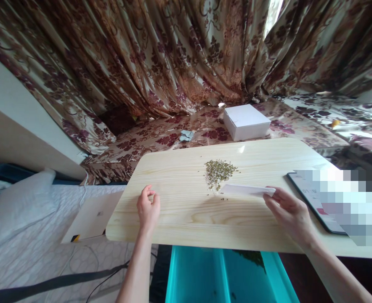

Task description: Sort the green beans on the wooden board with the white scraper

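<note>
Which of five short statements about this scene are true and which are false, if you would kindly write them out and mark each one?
1. The right hand holds a white strip. True.
2. The left hand also grips the strip. False: the left hand is well apart from it, with its fingers loosely curled.
3. Small green bits lie in a loose patch on the table. True.
4. The white box stands on the table. False: the box stands on the patterned cloth beyond the table's far edge.
5. The turquoise bin at the table's near edge has a divider. True.
</note>
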`<state>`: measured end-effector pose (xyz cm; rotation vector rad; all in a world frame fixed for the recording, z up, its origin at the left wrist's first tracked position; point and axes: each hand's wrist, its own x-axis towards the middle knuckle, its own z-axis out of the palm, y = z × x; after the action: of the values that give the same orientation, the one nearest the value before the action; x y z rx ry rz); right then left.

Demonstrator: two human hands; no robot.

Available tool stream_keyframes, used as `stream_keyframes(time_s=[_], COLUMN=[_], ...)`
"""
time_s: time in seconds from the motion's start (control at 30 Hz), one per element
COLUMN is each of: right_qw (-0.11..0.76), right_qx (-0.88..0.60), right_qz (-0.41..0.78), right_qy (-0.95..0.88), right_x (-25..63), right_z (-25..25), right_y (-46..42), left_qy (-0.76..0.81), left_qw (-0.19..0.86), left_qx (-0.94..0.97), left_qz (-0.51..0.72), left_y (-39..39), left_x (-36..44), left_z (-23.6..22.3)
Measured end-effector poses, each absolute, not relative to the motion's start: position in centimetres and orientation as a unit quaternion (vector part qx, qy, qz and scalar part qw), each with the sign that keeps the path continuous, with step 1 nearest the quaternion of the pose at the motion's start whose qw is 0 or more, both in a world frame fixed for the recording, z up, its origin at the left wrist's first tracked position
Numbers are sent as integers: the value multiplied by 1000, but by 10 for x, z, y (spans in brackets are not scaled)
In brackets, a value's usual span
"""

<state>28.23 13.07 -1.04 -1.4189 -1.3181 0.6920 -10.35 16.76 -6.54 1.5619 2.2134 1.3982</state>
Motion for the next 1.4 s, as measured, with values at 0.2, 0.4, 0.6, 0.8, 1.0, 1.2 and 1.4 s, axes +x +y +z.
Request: stream_keyframes(time_s=[0.2, 0.4, 0.6, 0.8, 1.0, 1.2, 1.4], right_qw=[513, 497, 480, 471, 462, 452, 425], right_qx=[-598, -580, -536, -516, -499, -500, -509], right_qz=[289, 318, 369, 393, 423, 427, 428], right_qy=[-544, -561, -588, -598, -598, -602, -613], right_x=[285, 280, 275, 271, 270, 268, 275], right_z=[-7, -5, -12, -15, -12, -2, 5], right_y=[126, 136, 157, 172, 176, 173, 163], left_qy=[728, 728, 729, 729, 730, 733, 737], left_qw=[45, 42, 39, 40, 41, 41, 43], left_qx=[511, 513, 512, 512, 512, 510, 508], left_qz=[455, 453, 453, 452, 450, 448, 444], left_y=[167, 167, 169, 169, 169, 169, 168], left_x=[-104, -104, -105, -106, -106, -105, -105], left_z=[-66, -65, -66, -67, -67, -67, -67])
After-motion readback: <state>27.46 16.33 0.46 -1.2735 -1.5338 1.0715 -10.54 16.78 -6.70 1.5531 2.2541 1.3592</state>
